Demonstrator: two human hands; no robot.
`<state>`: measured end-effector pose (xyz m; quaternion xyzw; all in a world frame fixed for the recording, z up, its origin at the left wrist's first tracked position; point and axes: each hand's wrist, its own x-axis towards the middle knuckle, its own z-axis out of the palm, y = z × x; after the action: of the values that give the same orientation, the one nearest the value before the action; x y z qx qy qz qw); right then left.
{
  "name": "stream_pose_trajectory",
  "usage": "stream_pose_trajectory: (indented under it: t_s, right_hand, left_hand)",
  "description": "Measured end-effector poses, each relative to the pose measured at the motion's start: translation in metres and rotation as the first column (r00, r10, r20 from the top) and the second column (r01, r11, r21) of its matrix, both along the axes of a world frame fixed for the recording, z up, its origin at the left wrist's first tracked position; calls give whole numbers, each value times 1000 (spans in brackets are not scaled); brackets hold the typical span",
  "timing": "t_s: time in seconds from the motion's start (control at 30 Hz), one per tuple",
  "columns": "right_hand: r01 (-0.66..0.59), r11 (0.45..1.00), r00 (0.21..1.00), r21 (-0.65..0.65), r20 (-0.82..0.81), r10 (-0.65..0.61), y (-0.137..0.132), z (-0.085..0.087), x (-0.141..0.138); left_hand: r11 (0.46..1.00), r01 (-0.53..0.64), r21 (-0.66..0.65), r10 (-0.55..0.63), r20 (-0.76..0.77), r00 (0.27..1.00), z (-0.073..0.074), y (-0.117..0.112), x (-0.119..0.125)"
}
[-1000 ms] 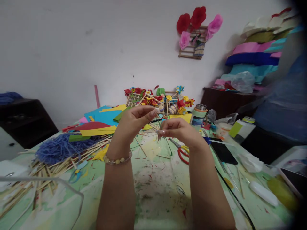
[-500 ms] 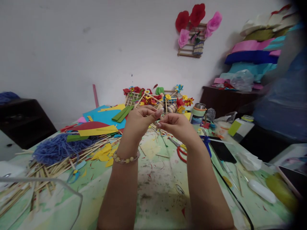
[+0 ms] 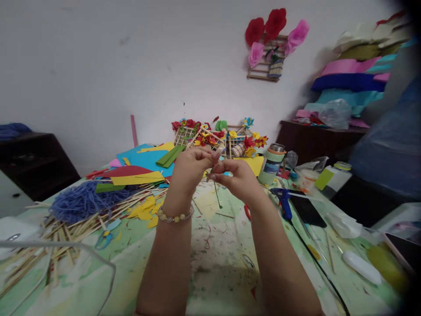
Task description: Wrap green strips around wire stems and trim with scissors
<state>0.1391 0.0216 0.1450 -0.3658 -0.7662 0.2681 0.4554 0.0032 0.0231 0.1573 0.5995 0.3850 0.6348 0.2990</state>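
Note:
My left hand (image 3: 194, 169), wearing a beaded bracelet (image 3: 174, 218), is closed in a pinch above the middle of the table. Close against it, my right hand (image 3: 237, 177) is pinched too, the fingertips of both hands nearly meeting. From between them hangs a thin dark green wire stem (image 3: 217, 195), slanting down to a small green end. Its upper part, and anything else small in the fingers, is hidden. Behind the hands stand bamboo-stick frames with paper flowers (image 3: 207, 138). Part of a red scissors handle (image 3: 247, 212) shows beside my right wrist.
Blue yarn (image 3: 88, 202), bamboo sticks (image 3: 66, 237) and yellow paper pieces (image 3: 144, 208) lie left. On the right are a blue glue gun (image 3: 284, 204) with a black cord, a phone (image 3: 307, 209) and a flask (image 3: 271, 163). A grey cable (image 3: 108, 264) crosses the left front.
My right hand has moved slightly left and closer to the left fingertips. The green stem has shifted left and lower with the hands. The scene has shifted slightly right as the camera turned.

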Motion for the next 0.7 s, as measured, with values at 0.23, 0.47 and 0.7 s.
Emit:
stream_pose_trajectory:
  t_s: [0.23, 0.47, 0.7]
  right_hand:
    - [-79, 996, 990, -46, 115, 83, 1, -2, 4]
    - [-136, 982, 976, -133, 151, 156, -1, 1, 11]
    - [14, 994, 999, -107, -41, -19, -2, 2, 4]
  left_hand:
    - [1000, -11, 22, 10, 39, 999, 0, 0, -3]
    - [1000, 24, -5, -24, -21, 999, 3, -5, -3]
    - [1000, 17, -19, -17, 5, 1000, 2, -2, -2]
